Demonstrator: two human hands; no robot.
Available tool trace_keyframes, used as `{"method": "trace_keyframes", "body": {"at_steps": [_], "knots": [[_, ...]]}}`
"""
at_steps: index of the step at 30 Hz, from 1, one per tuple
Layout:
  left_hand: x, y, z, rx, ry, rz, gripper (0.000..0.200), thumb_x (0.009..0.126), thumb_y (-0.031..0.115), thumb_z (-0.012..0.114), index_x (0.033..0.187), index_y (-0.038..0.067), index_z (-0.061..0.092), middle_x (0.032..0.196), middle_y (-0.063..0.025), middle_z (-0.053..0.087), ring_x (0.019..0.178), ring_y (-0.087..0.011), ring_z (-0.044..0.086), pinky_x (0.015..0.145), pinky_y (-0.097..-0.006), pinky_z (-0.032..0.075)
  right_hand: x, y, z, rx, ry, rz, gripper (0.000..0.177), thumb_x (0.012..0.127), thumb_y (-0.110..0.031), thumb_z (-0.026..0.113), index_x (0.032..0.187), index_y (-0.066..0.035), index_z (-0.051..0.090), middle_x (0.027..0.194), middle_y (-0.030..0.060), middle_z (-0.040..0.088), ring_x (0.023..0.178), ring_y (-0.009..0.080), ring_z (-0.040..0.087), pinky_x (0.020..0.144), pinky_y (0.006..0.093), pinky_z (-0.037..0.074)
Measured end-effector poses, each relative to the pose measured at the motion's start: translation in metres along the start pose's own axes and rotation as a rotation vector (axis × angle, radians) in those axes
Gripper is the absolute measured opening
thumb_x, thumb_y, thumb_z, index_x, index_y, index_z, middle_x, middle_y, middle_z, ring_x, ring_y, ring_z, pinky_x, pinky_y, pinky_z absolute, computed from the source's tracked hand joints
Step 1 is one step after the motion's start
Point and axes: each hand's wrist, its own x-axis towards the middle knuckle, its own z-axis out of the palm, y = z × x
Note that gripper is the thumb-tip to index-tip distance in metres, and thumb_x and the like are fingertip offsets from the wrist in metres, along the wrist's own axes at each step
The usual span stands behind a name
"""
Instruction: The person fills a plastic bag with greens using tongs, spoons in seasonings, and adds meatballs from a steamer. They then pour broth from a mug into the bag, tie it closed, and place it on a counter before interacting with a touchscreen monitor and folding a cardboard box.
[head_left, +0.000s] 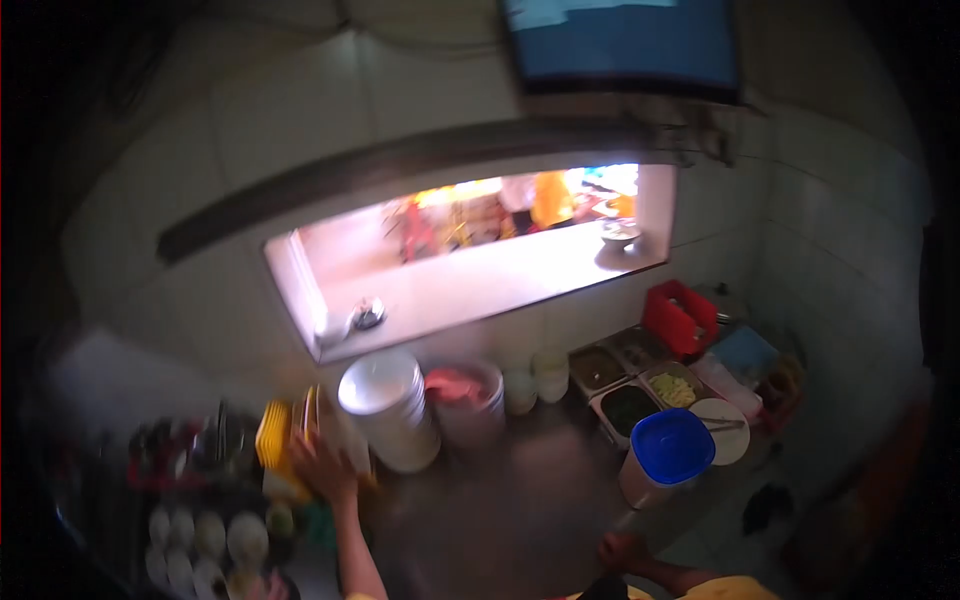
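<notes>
My left hand [325,470] reaches up at the left side of the counter, fingers stretched out against a group of yellow trays or plates [275,435] standing on edge. Its fingertips overlap their right side; no item is visibly lifted. My right hand [622,550] is low at the counter's near edge, with its fingers curled in and nothing visible in them. Just above it stands a tall container with a blue lid [672,447]. To the right of my left hand rises a tall stack of white bowls [385,390].
A pink cloth lies in a white bucket [478,420]. Metal food pans [630,405] and a red bin [680,318] stand right. Several cups [210,535] are at lower left. A serving window [480,285] opens ahead, with people beyond. A screen [625,45] hangs above.
</notes>
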Motion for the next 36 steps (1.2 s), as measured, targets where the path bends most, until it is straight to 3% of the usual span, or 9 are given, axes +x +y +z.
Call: {"method": "trace_keyframes", "body": {"at_steps": [3, 10, 13, 18, 22, 26, 32, 35, 36], "knots": [[-0.004, 0.012, -0.010, -0.063, -0.116, -0.026, 0.070, 0.083, 0.034, 0.054, 0.143, 0.008, 0.029, 0.152, -0.0205, 0.014, 0.139, -0.0449, 0.008, 0.111, -0.0576, 0.011, -0.002, 0.001, 0.002, 0.014, 0.024, -0.004, 0.023, 0.081, -0.033, 0.057, 0.075, -0.011, 0.057, 0.063, 0.0152, 0.059, 0.058, 0.0356, 0.059, 0.052, 0.0485, 0.046], [-0.023, -0.010, 0.067, -0.610, -0.166, 0.307, 0.048, 0.093, 0.026, 0.046, 0.134, 0.001, 0.041, 0.136, -0.0215, 0.040, 0.134, -0.0397, 0.029, 0.109, -0.0480, 0.027, -0.005, 0.007, 0.009, 0.004, 0.034, -0.021, 0.023, 0.081, -0.036, 0.056, 0.079, -0.013, 0.056, 0.060, 0.0138, 0.058, 0.055, 0.0347, 0.060, 0.049, 0.0491, 0.047], [0.000, -0.022, 0.108, -1.480, -0.027, -0.483, 0.039, 0.098, 0.017, 0.039, 0.132, -0.001, 0.043, 0.127, -0.0223, 0.050, 0.122, -0.0331, 0.047, 0.102, -0.0361, 0.038, -0.006, 0.005, 0.009, -0.021, 0.002, 0.022, 0.023, 0.081, -0.036, 0.056, 0.079, -0.013, 0.057, 0.062, 0.0138, 0.059, 0.055, 0.0351, 0.060, 0.050, 0.0488, 0.047], [0.034, -0.029, 0.057, -0.341, 0.009, -0.358, 0.029, 0.097, 0.015, 0.049, 0.117, -0.003, 0.057, 0.106, -0.0218, 0.063, 0.098, -0.0301, 0.063, 0.082, -0.0362, 0.050, -0.007, 0.015, 0.015, -0.036, -0.017, 0.026, 0.022, 0.081, -0.035, 0.056, 0.079, -0.013, 0.057, 0.064, 0.0135, 0.061, 0.057, 0.0347, 0.060, 0.052, 0.0480, 0.048], [0.056, -0.039, -0.005, -0.587, 0.521, -0.266, 0.031, 0.092, 0.024, 0.059, 0.098, -0.007, 0.062, 0.089, -0.0216, 0.065, 0.076, -0.0311, 0.064, 0.070, -0.0386, 0.052, -0.006, -0.001, 0.001, 0.067, 0.017, 0.027, 0.021, 0.080, -0.034, 0.057, 0.080, -0.013, 0.058, 0.065, 0.0133, 0.061, 0.059, 0.0345, 0.061, 0.053, 0.0476, 0.048], [0.021, -0.045, -0.054, -0.941, 0.180, -0.722, 0.034, 0.092, 0.025, 0.060, 0.111, -0.003, 0.060, 0.108, -0.0179, 0.064, 0.093, -0.0270, 0.064, 0.081, -0.0353, 0.051, -0.004, -0.005, 0.000, 0.063, 0.023, 0.000, 0.021, 0.080, -0.033, 0.058, 0.076, -0.012, 0.058, 0.065, 0.0139, 0.061, 0.059, 0.0345, 0.061, 0.053, 0.0474, 0.048], [-0.057, -0.043, -0.085, -1.051, 0.131, -0.827, 0.040, 0.091, 0.028, 0.061, 0.111, -0.007, 0.058, 0.109, -0.0167, 0.062, 0.092, -0.0218, 0.060, 0.078, -0.0318, 0.047, 0.013, -0.039, 0.015, -0.034, 0.098, 0.252, 0.025, 0.080, -0.031, 0.061, 0.071, -0.007, 0.058, 0.063, 0.0168, 0.058, 0.057, 0.0356, 0.059, 0.054, 0.0451, 0.047], [-0.094, 0.006, -0.119, -1.106, -0.167, -1.048, 0.033, 0.091, 0.021, 0.060, 0.112, -0.004, 0.057, 0.098, -0.0125, 0.061, 0.090, -0.0199, 0.057, 0.079, -0.0324, 0.045, 0.046, -0.084, 0.019, 0.529, -0.044, 0.229, 0.034, 0.087, -0.036, 0.059, 0.103, -0.006, 0.057, 0.086, 0.0162, 0.062, 0.078, 0.0258, 0.062, 0.065, 0.0389, 0.049], [-0.144, 0.011, -0.093, -1.037, -0.066, -0.592, 0.026, 0.090, 0.014, 0.059, 0.112, 0.000, 0.057, 0.095, -0.0135, 0.061, 0.089, -0.0238, 0.059, 0.079, -0.0332, 0.046, 0.052, -0.096, 0.032, 0.810, -0.056, 0.138, 0.047, 0.088, -0.041, 0.059, 0.120, -0.007, 0.053, 0.099, 0.0169, 0.062, 0.089, 0.0230, 0.062, 0.072, 0.0368, 0.050]]}}
